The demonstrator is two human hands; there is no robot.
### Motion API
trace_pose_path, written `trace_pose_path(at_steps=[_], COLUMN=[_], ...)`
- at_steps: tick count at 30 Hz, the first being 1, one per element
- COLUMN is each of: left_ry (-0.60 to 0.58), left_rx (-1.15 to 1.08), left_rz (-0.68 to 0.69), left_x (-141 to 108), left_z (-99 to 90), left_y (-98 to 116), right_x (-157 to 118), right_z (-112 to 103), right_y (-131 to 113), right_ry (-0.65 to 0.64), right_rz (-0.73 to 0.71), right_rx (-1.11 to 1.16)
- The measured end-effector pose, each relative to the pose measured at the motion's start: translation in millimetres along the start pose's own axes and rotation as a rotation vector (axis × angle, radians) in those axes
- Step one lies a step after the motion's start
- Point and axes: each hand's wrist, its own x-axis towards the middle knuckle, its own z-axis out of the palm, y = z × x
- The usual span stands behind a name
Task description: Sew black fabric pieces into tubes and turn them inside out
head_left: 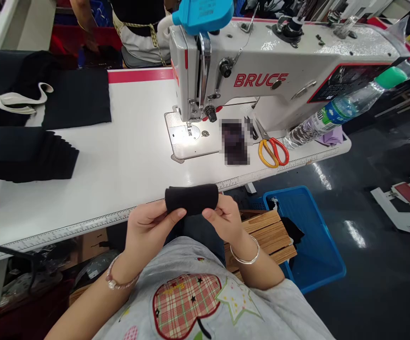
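Between my two hands, just over the table's front edge, is a folded piece of black fabric [192,199]. My left hand [148,224] grips its left end, thumb on the near face and fingers behind. At the right end my right hand [226,218] pinches it the same way. Beyond the fabric stands a white sewing machine [279,66], its needle area lit and nothing under the presser foot that I can make out. Stacked black fabric pieces [24,153] lie on the left of the table, and a flat black piece [77,99] lies behind them.
Scissors [273,152] with yellow and red handles lie right of a blurred-out dark item [235,141]. A plastic bottle [335,113] leans by the machine. White tape [13,100] rests on the fabric. Below right are a wooden slatted surface [266,236] and a blue bin [318,245]. Another person [141,38] is opposite.
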Motion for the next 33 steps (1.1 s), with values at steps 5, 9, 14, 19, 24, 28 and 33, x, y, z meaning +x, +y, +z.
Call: trace_pose_path(at_steps=[5, 9, 14, 19, 24, 28, 33], left_ry=[0.03, 0.05, 0.115, 0.135, 0.175, 0.203, 0.213], left_rx=[0.017, 0.022, 0.099, 0.184, 0.185, 0.144, 0.101], left_rz=[-0.029, -0.023, 0.005, 0.116, 0.149, 0.087, 0.062], left_x=[1, 2, -1, -1, 0, 0, 2], left_z=[8.5, 10.8, 11.7, 14.0, 12.0, 8.3, 6.7], left_y=[3, 1, -6, -6, -7, -12, -12], right_x=[2, 3, 4, 7, 8, 10, 12], right_z=[6, 6, 7, 10, 9, 7, 8], right_y=[-2, -5, -8, -11, -7, -4, -3], right_ry=[0.131, 0.167, 0.167, 0.111, 0.124, 0.074, 0.107], right_rz=[0.028, -0.099, -0.085, -0.081, 0.014, 0.031, -0.007], right_rx=[-0.121, -0.241, -0.21, -0.122, -0.152, -0.18, -0.184])
